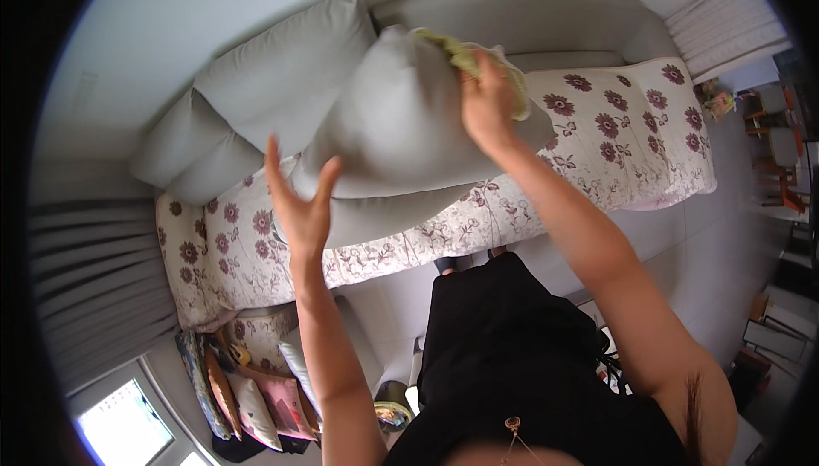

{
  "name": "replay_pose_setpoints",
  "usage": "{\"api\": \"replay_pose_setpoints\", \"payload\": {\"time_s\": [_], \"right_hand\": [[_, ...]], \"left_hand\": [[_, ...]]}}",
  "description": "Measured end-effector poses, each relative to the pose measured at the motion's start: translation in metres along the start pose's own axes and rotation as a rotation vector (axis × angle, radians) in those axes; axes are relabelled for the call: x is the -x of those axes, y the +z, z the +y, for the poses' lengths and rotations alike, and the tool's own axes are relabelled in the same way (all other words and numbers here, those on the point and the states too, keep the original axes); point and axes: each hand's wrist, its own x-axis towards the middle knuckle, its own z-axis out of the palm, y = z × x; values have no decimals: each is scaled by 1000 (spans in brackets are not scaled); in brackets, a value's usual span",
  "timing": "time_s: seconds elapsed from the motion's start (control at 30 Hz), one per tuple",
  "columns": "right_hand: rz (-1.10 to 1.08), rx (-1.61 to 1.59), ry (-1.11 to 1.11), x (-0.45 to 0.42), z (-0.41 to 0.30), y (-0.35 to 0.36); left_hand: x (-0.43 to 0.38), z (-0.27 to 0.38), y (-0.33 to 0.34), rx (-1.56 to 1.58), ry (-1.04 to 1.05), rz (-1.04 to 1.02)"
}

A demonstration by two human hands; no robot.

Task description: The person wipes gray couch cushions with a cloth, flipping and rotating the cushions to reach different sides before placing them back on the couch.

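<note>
A large grey sofa cushion (409,120), partly blurred, lies tilted before me on the sofa, over another grey cushion (397,213). My right hand (489,98) is at its upper right side, holding a yellow-green cloth (521,92) with a pale edge against it. My left hand (304,204) is raised at the cushion's left, fingers spread, with nothing in it. Beneath lies a cream sofa cover (608,127) with purple flowers. More grey cushions (294,69) lean against the wall at the upper left.
Grey curtains (96,268) hang at the left. Several small pillows (256,402) stand in a row at the lower left, near a bin (391,415). Chairs (784,146) are at the far right, beyond the tiled floor (716,236).
</note>
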Motion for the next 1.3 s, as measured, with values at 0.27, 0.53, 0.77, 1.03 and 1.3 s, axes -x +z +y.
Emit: {"api": "replay_pose_setpoints", "payload": {"time_s": [0.27,0.53,0.77,1.03,1.3], "right_hand": [[-265,-100,-475,47,-53,61],[-275,217,-437,42,44,71],[-241,195,18,15,102,77],[331,-333,917,17,245,42],[-274,-957,1397,34,225,33]], "left_hand": [[-64,-39,-51,70,-262,-17],[-91,-131,-86,101,-344,-5],[-109,-118,-80,-63,-447,8],[-54,-83,-75,303,-283,-35],[52,-92,-87,-8,-111,73]]}}
